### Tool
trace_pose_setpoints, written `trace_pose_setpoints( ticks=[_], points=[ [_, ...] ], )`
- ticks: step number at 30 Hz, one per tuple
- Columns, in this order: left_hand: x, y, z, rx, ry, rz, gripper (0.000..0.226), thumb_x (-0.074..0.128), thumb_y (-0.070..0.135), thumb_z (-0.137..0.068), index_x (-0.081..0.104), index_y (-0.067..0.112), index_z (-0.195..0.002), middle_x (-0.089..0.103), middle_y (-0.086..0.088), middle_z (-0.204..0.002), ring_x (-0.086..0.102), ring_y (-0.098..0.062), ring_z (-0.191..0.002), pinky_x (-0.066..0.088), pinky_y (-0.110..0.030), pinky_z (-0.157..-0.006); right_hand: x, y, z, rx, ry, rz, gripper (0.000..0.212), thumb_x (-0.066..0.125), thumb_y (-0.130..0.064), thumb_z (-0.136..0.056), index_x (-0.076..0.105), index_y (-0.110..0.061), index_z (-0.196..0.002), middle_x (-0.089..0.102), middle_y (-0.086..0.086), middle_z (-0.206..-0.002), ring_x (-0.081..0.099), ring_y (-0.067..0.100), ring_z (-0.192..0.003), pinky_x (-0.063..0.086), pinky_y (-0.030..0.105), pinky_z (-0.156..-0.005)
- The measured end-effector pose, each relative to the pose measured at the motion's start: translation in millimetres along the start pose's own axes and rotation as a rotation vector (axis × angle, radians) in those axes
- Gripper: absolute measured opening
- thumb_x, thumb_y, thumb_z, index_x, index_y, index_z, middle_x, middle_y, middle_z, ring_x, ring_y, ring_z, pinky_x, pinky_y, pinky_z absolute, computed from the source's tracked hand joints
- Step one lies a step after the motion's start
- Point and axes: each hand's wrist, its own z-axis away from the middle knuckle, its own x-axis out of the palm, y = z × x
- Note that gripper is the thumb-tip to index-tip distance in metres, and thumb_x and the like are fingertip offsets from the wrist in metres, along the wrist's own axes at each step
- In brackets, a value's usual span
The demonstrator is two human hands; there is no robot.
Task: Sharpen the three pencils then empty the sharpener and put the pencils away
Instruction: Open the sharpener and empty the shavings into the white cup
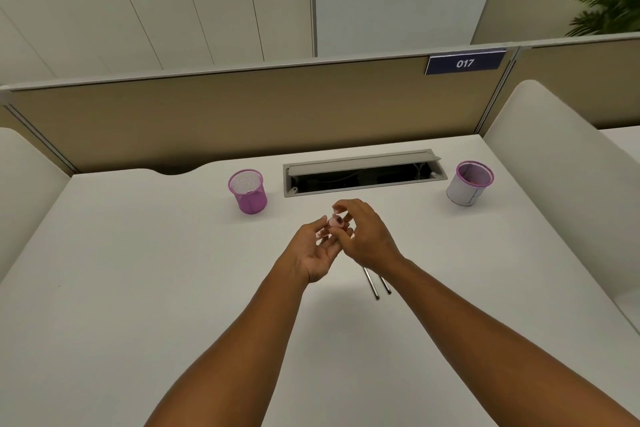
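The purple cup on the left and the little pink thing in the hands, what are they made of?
The purple cup looks like painted wire mesh, probably metal: you can see tiny holes all over its wall. The pink sharpener, held between both hands, looks like see-through plastic, but it is too small and blurred to be sure.

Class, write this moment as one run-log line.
left hand: holds pink sharpener | right hand: fingers on sharpener | pencils: two visible on desk | mesh cups: upright
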Motion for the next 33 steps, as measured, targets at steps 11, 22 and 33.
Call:
trace_pose_setpoints(
  ticks=[11, 22, 33],
  points=[
    [10, -5, 21, 0.004, -0.053, 0.029, 0.033, 0.062, 0.026, -0.093, 0.064, 0.0, -0.113, 0.071, -0.02, -0.107, 0.07, -0.033, -0.099, 0.061, -0.036, -0.069, -15, -14, 9, -0.013, 0.057, 0.059, 0.025, 0.067, -0.023, -0.087, 0.06, -0.014, -0.11, 0.062, 0.003, -0.108, 0.054, 0.013, -0.093, 0.039, 0.006, -0.071],
    [11, -10, 27, 0.033, -0.061, -0.077, 0.034, 0.059, 0.028, -0.095, 0.065, -0.002, -0.11, 0.069, -0.019, -0.111, 0.07, -0.033, -0.097, 0.062, -0.038, -0.071, -22, -18, 17, -0.085, 0.082, 0.078, 0.02, 0.068, -0.022, -0.086, 0.062, -0.014, -0.103, 0.062, 0.001, -0.102, 0.054, 0.015, -0.093, 0.047, 0.02, -0.071],
    [14, 0, 32, 0.162, -0.031, -0.605, 0.064, 0.064, 0.063, -0.079, 0.062, 0.016, -0.122, 0.062, -0.011, -0.123, 0.062, -0.03, -0.11, 0.055, -0.039, -0.089, -36, -24, 13, -0.1, 0.123, 0.04, 0.022, 0.067, -0.027, -0.087, 0.065, -0.017, -0.106, 0.064, -0.003, -0.101, 0.058, 0.011, -0.088, 0.05, 0.024, -0.072]
  ],
)
